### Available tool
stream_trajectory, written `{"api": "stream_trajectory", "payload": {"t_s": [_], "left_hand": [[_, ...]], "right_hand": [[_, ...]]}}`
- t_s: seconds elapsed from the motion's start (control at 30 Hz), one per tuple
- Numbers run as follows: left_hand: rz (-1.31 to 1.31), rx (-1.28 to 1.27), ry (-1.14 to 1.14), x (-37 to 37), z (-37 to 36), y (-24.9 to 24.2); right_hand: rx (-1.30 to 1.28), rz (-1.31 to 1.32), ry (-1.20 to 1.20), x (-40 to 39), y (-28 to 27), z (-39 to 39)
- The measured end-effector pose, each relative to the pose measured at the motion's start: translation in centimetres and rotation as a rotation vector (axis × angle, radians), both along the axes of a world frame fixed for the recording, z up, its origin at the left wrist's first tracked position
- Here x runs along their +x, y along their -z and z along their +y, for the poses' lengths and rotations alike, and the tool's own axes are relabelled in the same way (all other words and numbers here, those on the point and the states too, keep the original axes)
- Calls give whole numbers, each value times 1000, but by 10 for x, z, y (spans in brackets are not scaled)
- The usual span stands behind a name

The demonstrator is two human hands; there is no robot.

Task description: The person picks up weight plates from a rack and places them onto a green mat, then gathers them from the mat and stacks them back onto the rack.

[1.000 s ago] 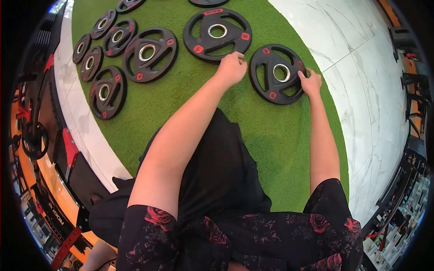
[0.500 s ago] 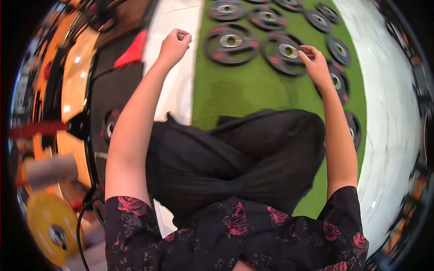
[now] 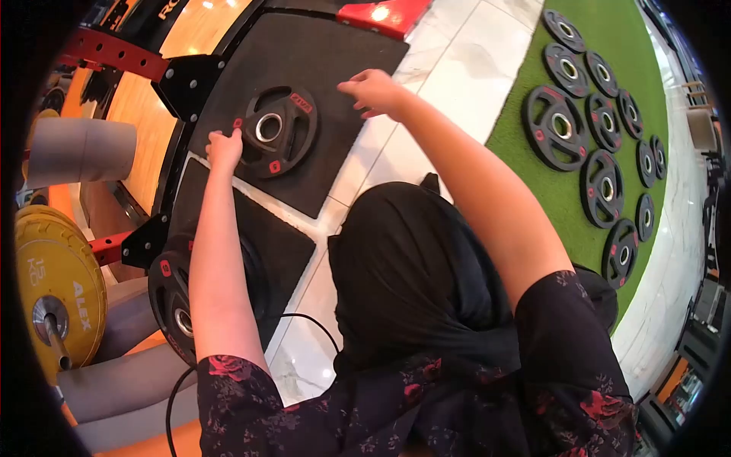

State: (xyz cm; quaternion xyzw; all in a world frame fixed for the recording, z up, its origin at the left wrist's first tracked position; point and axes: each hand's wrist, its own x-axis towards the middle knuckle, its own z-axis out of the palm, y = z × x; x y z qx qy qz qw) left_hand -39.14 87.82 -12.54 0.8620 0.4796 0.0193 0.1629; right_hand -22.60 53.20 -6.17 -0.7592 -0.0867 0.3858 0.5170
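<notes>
A black three-grip weight plate [image 3: 303, 141] with red markings and a metal centre ring lies flat on a black rubber mat [image 3: 358, 65]. My left hand [image 3: 223, 149] is right at the plate's left rim, its fingers loosely bent and a little apart. Off to the plate's right, over the mat's edge, hovers my right hand [image 3: 373, 93]. It is open, fingers stretched toward the plate with nothing in them.
Several similar weight plates [image 3: 544, 141] lie on green turf [image 3: 506, 156] at the right. More dark plates [image 3: 164, 293] sit beside my left forearm. A yellow plate [image 3: 80, 263] is on a bar at the left, near a red rack beam [image 3: 114, 53]. A black cable [image 3: 301, 316] crosses the floor.
My view has turned left from the turf to the mat. Both hands have moved from over the turf and tiles to either side of the single plate on the mat.
</notes>
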Motion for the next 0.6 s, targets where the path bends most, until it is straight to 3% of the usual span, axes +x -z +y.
{"api": "stream_trajectory", "payload": {"t_s": [0.13, 0.2, 0.23, 0.3, 0.37, 0.47, 0.6], "left_hand": [[-68, -167, -120, -22, 7, 26], [26, -5, 61, -23, 30, 58], [46, -1, 63, -22, 22, 49], [50, -339, -110, -14, -9, 15], [27, -234, -46, -14, 8, 37], [164, -54, 7, -18, 15, 45], [-5, 79, 63, -36, 27, 59]], "right_hand": [[-32, 110, -103, -6, 59, 75], [-129, 41, -205, -5, 62, 90], [-225, -30, -293, -7, 62, 95], [-276, -128, -276, -11, 67, 103], [-325, -242, -245, -9, 64, 108], [-401, -404, -425, -11, 57, 101], [-329, -433, -388, -16, 65, 101]]}}
